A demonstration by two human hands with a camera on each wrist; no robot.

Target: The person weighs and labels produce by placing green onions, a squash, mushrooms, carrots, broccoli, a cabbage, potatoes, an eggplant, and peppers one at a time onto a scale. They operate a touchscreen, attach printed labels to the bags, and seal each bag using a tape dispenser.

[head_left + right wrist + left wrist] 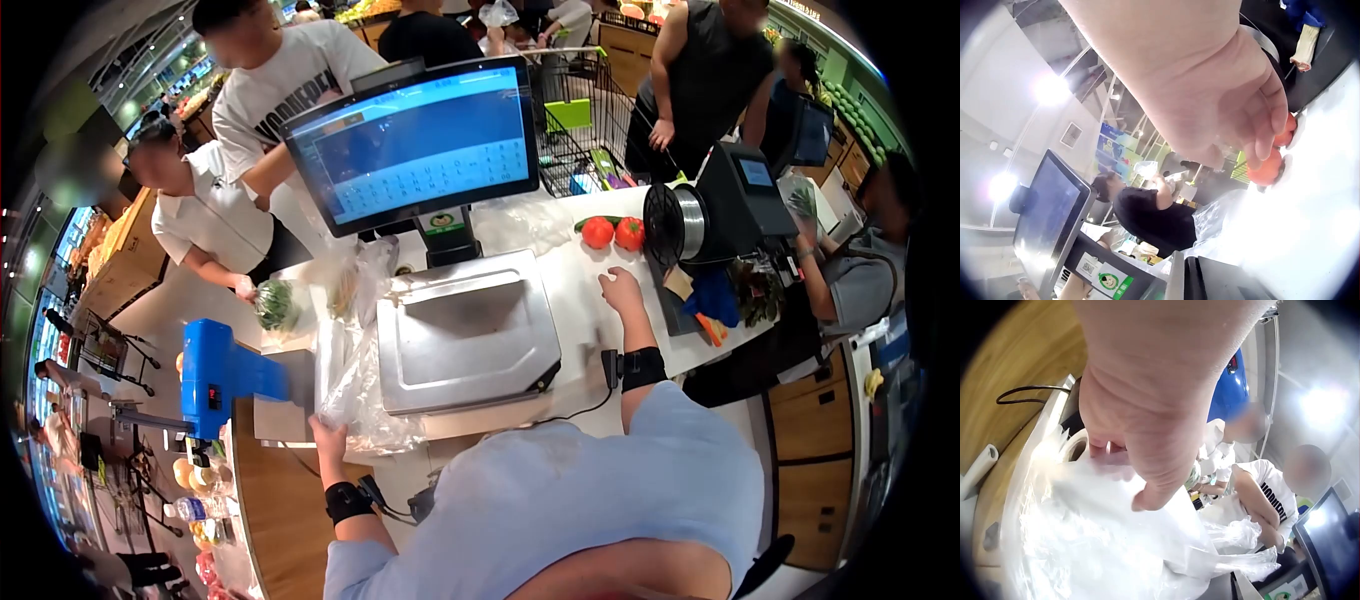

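A thin plastic bag (352, 395) is pinched by the left hand (328, 437) at the near left side of the counter (575, 290). In the left wrist view, the fingers (1147, 487) are curled onto the clear plastic (1104, 544), and the bag is held tight. The bag lies crumpled just beside the metal scale (465, 335), on its left.

A little farther away, the right hand (622, 290) is stretched out over the white counter, to the right of the scale. Its fingers (1260, 134) are bent only a little, and nothing is held in them. Two red tomatoes (613, 232) are seen just past the fingertips, close but not touched, as far as can be told.

Behind the scale, a big screen (420, 145) is stood up on a stand. Far at the back, other people and a shopping cart (580, 120) are seen.
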